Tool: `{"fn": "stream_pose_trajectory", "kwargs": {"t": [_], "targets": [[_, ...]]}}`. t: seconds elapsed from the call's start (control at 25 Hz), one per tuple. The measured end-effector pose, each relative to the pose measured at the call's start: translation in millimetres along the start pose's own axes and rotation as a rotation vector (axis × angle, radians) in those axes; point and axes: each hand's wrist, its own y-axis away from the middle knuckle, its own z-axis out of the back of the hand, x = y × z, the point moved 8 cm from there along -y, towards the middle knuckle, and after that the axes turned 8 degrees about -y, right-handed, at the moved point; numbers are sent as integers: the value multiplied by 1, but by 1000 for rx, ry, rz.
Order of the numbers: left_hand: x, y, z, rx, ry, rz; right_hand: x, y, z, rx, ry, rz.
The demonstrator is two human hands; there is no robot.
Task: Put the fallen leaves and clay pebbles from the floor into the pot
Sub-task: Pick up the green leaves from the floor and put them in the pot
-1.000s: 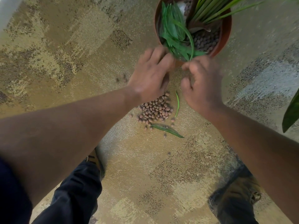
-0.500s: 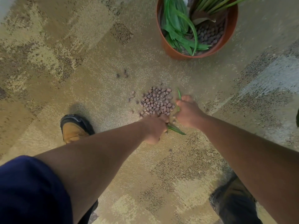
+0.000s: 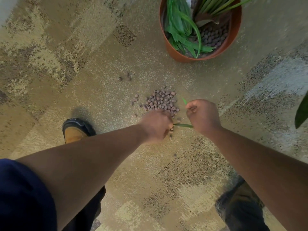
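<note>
Two bare hands low over a patterned beige and brown carpet floor (image 3: 66,55), both reaching down from the near edge of the view. Left hand (image 3: 155,126) blurred, fingers curled downward at the near edge of a heap of small round brown clay pebbles (image 3: 160,101), touching or nearly touching the nearest ones; cannot tell for sure whether anything is grasped inside it. Right hand (image 3: 202,115) clenched into a fist just to the right of the heap, with the tip of a thin green leaf (image 3: 184,100) sticking out above the knuckles, so apparently pinching that leaf. Between the two hands, flat on the carpet, one long narrow green fallen leaf (image 3: 183,125), its left end at the fingers of the left hand. Some loose pebbles scattered apart from the heap, three of them (image 3: 125,78) farther away toward the top. Well beyond the heap, at the upper right, a round terracotta-coloured plastic pot (image 3: 175,50) standing upright, holding green leaves and more brown pebbles inside. At the left, a tan and black shoe (image 3: 75,130) beside the left forearm. At the right edge, part of a large dark green leaf (image 3: 302,112) cut by the frame.
</note>
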Motion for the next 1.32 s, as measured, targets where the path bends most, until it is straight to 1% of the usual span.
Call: {"fn": "stream_pose_trajectory", "kwargs": {"t": [0.08, 0.12, 0.16, 0.2, 0.28, 0.32, 0.4, 0.44, 0.56, 0.64, 0.8, 0.92, 0.96, 1.08, 1.16, 1.2, 1.32], "targets": [[13, -2, 21, -25, 239, 103, 5, 2, 12, -65, -149, -38], [18, -2, 34, -66, 353, 140, 9, 2, 21, -116, -239, -50], [21, 0, 51, -150, 450, 169, 16, 1, 31, -179, -329, -53], [24, 4, 73, -276, 519, 193, 24, -1, 44, -251, -425, -40], [30, 13, 118, -545, 594, 237, 48, -5, 75, -405, -603, 52], [32, 15, 137, -650, 635, 265, 61, -7, 89, -466, -645, 112], [39, 12, 167, -772, 793, 337, 84, -15, 107, -520, -607, 186], [41, 6, 178, -794, 872, 372, 93, -23, 109, -501, -543, 201], [42, -14, 201, -762, 933, 466, 110, -49, 99, -342, -358, 183], [41, -27, 209, -711, 898, 477, 116, -62, 93, -278, -302, 155], [47, -42, 223, -661, 742, 467, 123, -73, 93, -254, -327, 141], [47, -48, 225, -580, 509, 407, 120, -71, 91, -234, -251, 153], [46, -47, 224, -579, 412, 381, 120, -69, 89, -228, -219, 174], [44, -34, 219, -694, 163, 265, 117, -64, 85, -260, -179, 228], [46, -26, 211, -756, 82, 217, 115, -61, 83, -298, -184, 263], [47, -25, 207, -774, 77, 201, 115, -61, 81, -307, -178, 279], [49, -23, 201, -809, 167, 153, 113, -60, 77, -305, -185, 318]]}}
